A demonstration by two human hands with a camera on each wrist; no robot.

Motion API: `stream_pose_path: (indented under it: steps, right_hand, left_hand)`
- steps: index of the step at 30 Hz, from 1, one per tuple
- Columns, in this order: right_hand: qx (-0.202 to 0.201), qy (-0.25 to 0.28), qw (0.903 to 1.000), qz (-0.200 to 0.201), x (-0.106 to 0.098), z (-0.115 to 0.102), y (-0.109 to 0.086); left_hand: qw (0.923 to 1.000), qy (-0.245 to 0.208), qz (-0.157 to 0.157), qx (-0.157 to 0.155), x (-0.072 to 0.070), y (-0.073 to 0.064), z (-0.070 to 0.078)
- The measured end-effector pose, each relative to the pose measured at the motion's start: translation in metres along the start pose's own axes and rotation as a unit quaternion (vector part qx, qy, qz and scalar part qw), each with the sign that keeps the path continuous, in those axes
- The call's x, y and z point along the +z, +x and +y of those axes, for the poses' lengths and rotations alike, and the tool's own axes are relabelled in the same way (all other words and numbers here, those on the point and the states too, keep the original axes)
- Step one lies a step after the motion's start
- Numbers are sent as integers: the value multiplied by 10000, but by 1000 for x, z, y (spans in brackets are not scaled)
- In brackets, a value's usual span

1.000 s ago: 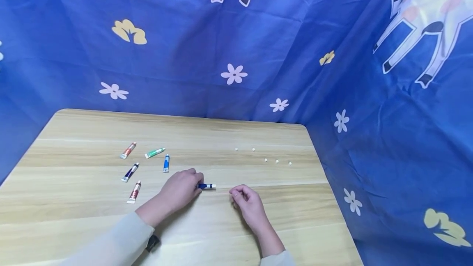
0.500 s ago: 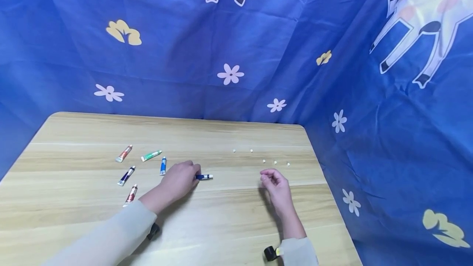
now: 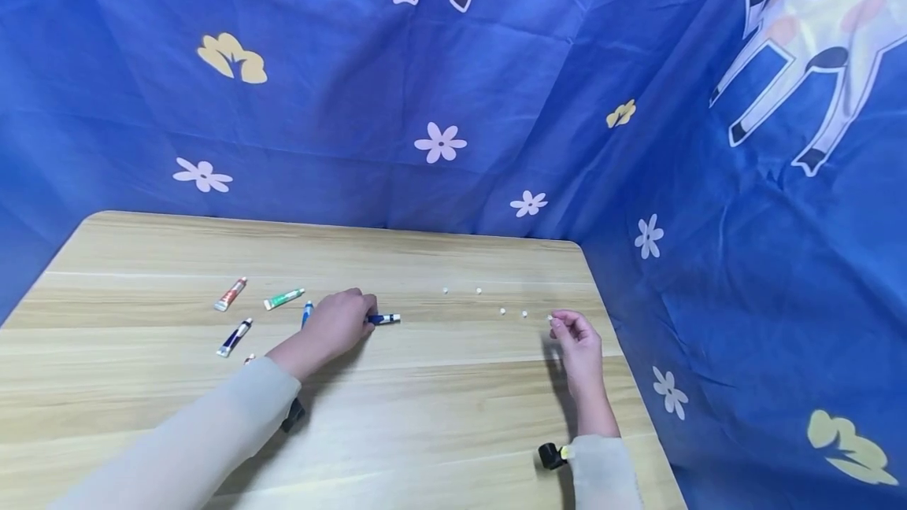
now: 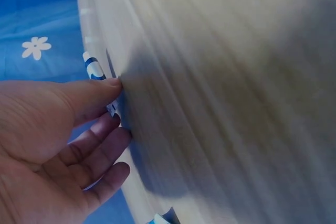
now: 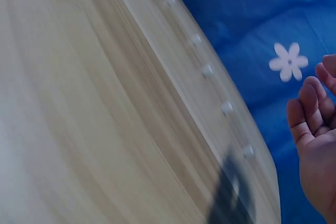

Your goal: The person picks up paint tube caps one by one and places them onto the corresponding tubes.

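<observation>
My left hand (image 3: 336, 323) pinches a dark blue paint tube (image 3: 386, 319), its narrow white end pointing right. In the left wrist view the tube (image 4: 95, 68) shows between thumb and fingers, tilted over the tabletop. Far to the right, my right hand (image 3: 579, 341) has its thumb and forefinger drawn together beside the rightmost small white piece (image 3: 549, 317). The right wrist view shows that hand (image 5: 315, 124) with bent fingers, its thumb and forefinger tips outside the frame. I cannot tell whether it holds anything.
Several small white pieces (image 3: 503, 311) lie toward the back right. On the left lie an orange-red tube (image 3: 231, 294), a green tube (image 3: 284, 299) and a purple tube (image 3: 235, 338). My left hand partly covers a blue tube (image 3: 307, 312). Blue patterned cloth (image 3: 319, 101) borders the wooden table (image 3: 425, 415).
My right hand has moved away from the tube, right and toward the back, to the rightmost white piece. My left hand has moved slightly toward the back with the dark blue tube.
</observation>
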State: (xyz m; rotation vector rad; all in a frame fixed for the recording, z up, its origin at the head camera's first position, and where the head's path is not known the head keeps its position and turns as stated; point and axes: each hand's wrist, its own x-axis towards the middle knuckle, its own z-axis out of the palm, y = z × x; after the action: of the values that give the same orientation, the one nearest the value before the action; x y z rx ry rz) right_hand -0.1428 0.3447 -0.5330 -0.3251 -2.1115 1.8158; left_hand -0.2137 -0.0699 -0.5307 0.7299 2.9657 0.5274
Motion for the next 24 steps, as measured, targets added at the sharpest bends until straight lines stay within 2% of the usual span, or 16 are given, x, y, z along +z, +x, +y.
stream_pose_path:
  steps: [7,14,18,24]
  right_hand:
    - [83,-196,9994,276,-23,13,22]
    - [177,-1081,9938,201,-37,31,40]
    - [152,-1660,9860,-9,-38,41,50]
    - [84,-2493,9676,-382,-37,46,62]
  left_hand:
    - [9996,-270,-31,-53,2,15,-9]
    - [9992,-341,-173,-84,2,28,-16]
    - [9989,-393,-195,-142,-1,35,-20]
    - [9979,-506,-209,-340,-2,40,-24]
